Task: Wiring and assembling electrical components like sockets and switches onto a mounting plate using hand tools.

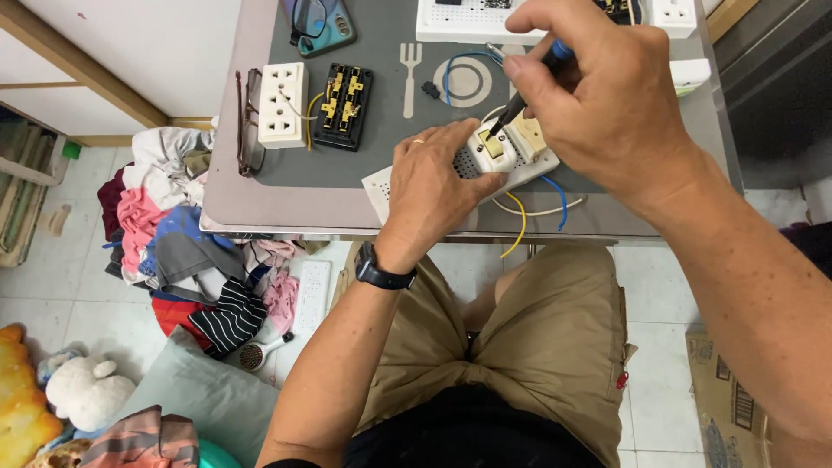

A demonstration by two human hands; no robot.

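Observation:
My left hand (438, 178) presses a white perforated board (381, 186) flat on the table, thumb against a white socket module (496, 149) mounted on it. My right hand (598, 95) grips a dark screwdriver with a blue handle (524, 91); its tip sits on the top of the socket module. A beige module (529, 137) stands beside it. Yellow, blue and white wires (524, 212) trail from under the board over the table's front edge.
On the grey mat (390, 130) lie a white triple socket (282, 104), a black terminal insert (343, 107), glasses (247, 121), a phone (321, 26) and another white board (468, 19). Clothes (191, 251) and a pillow lie on the floor at left.

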